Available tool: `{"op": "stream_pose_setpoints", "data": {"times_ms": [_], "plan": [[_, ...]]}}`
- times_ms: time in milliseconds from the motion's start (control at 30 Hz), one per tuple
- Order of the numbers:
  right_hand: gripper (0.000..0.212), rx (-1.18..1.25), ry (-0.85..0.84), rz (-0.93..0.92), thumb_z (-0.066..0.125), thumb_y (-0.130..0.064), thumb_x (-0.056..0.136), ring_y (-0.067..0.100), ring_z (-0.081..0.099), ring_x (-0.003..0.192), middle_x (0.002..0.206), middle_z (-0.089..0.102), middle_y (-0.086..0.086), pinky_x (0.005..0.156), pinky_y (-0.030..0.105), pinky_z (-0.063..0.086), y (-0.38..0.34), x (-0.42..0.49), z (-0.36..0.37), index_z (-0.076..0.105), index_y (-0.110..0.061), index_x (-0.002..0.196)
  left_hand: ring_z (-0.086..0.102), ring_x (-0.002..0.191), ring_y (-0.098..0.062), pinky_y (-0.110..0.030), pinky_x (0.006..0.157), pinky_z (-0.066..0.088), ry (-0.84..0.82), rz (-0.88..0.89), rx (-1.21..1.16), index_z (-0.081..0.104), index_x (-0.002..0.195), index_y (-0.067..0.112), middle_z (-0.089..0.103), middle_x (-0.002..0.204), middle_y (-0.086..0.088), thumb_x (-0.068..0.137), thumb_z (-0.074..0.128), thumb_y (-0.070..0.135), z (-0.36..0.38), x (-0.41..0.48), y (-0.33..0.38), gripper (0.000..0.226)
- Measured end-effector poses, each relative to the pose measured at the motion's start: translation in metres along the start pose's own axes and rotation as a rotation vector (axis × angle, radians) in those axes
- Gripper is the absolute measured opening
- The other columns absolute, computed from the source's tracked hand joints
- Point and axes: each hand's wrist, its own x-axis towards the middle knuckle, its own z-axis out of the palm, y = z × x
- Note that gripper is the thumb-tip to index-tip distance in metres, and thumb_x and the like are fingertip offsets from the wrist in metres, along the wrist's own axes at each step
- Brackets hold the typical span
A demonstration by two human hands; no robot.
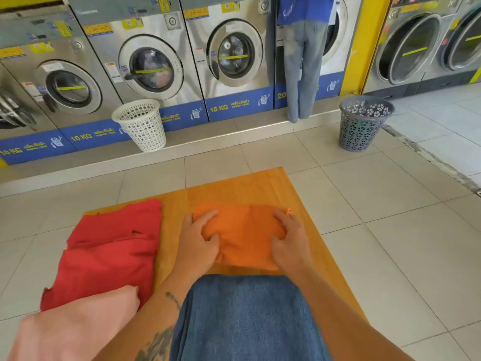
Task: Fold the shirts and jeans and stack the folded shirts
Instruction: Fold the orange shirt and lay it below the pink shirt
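Note:
A folded orange shirt [243,230] lies on the wooden table [234,190] near its far end. My left hand [199,237] grips its left edge, fingers curled into the cloth. My right hand [290,239] rests on its right edge, fingers bent over the fabric. Blue jeans [244,319] lie folded on the table just in front of me, between my forearms. A red shirt [109,254] lies loosely spread at the left, hanging over the table edge. A pink garment [75,327] lies at the near left, overlapping the red one.
A row of washing machines [151,66] lines the far wall. A white basket [141,125] and a grey basket [363,123] stand on the tiled floor before them. A person in jeans and a blue top [303,56] stands at a machine.

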Motion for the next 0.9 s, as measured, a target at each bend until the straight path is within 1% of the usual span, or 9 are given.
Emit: {"op": "stream_pose_setpoints", "data": {"times_ms": [33,133,167,300,433,533,733,833,900], "plan": [[0.061,0.019,-0.005,-0.005,0.050,0.000,0.085,0.021,0.038,0.137,0.155,0.034,0.001,0.109,0.036,0.040,-0.006,-0.009,0.000,0.049,-0.023,0.141,0.041,0.122,-0.010,-0.007,0.097,0.033,0.023,-0.001,-0.002,0.058,0.130,0.037,0.036,0.132,0.008,0.087,0.061,0.010,-0.016,-0.008,-0.001,0.051],[0.060,0.102,-0.040,-0.022,0.052,0.001,0.083,0.019,0.048,0.128,0.142,0.048,-0.003,0.105,0.039,0.045,-0.027,-0.040,0.007,0.053,-0.024,0.138,0.048,0.116,-0.014,-0.029,0.102,0.043,0.093,-0.018,-0.016,0.059,0.128,0.038,0.045,0.126,0.001,0.085,0.064,0.010,-0.069,-0.038,-0.008,0.051],[0.059,0.128,-0.055,-0.015,0.053,0.001,0.083,0.018,0.051,0.125,0.138,0.052,-0.003,0.105,0.040,0.046,-0.035,-0.050,0.013,0.054,-0.024,0.136,0.049,0.113,-0.012,-0.031,0.103,0.043,0.111,-0.025,-0.020,0.060,0.127,0.037,0.046,0.122,0.003,0.084,0.065,0.009,-0.086,-0.050,-0.011,0.051],[0.057,0.231,-0.129,0.028,0.057,0.003,0.082,0.021,0.058,0.116,0.133,0.058,0.002,0.099,0.044,0.050,-0.069,-0.098,0.056,0.059,-0.023,0.133,0.047,0.111,-0.013,-0.031,0.102,0.042,0.183,-0.052,-0.005,0.060,0.127,0.035,0.044,0.120,0.005,0.086,0.065,0.011,-0.155,-0.101,-0.038,0.048],[0.054,0.263,-0.206,0.016,0.057,0.003,0.085,0.019,0.059,0.106,0.127,0.059,0.002,0.079,0.031,0.053,-0.098,-0.152,0.107,0.059,-0.025,0.132,0.045,0.117,-0.016,-0.032,0.102,0.045,0.251,-0.123,-0.035,0.056,0.132,0.035,0.040,0.129,0.006,0.089,0.063,0.013,-0.215,-0.156,-0.079,0.048],[0.053,0.222,-0.273,-0.009,0.056,-0.001,0.089,0.019,0.059,0.102,0.128,0.054,-0.001,0.075,0.032,0.053,-0.108,-0.192,0.140,0.057,-0.030,0.133,0.047,0.118,-0.018,-0.034,0.102,0.045,0.297,-0.129,-0.038,0.055,0.132,0.033,0.043,0.128,0.002,0.088,0.065,0.011,-0.246,-0.197,-0.112,0.050],[0.057,0.023,-0.321,-0.118,0.056,0.001,0.087,0.015,0.056,0.111,0.130,0.052,-0.008,0.091,0.038,0.053,-0.077,-0.275,0.197,0.056,-0.039,0.128,0.043,0.113,-0.012,-0.029,0.098,0.045,0.299,-0.193,0.029,0.050,0.135,0.032,0.040,0.132,0.004,0.092,0.063,0.018,-0.258,-0.276,-0.186,0.047],[0.061,-0.117,-0.413,-0.111,0.055,0.005,0.086,0.017,0.055,0.113,0.134,0.049,-0.006,0.093,0.036,0.053,-0.046,-0.308,0.213,0.050,-0.038,0.129,0.046,0.114,-0.014,-0.038,0.102,0.048,0.184,-0.284,0.029,0.048,0.132,0.036,0.038,0.132,0.005,0.091,0.061,0.016,-0.249,-0.313,-0.224,0.047],[0.068,-0.189,-0.461,-0.061,0.052,0.009,0.082,0.018,0.051,0.119,0.142,0.042,-0.004,0.094,0.033,0.052,-0.031,-0.319,0.216,0.048,-0.031,0.136,0.049,0.112,-0.014,-0.037,0.099,0.050,0.111,-0.317,0.033,0.045,0.131,0.042,0.038,0.132,0.006,0.091,0.059,0.016,-0.243,-0.330,-0.241,0.050]]}}
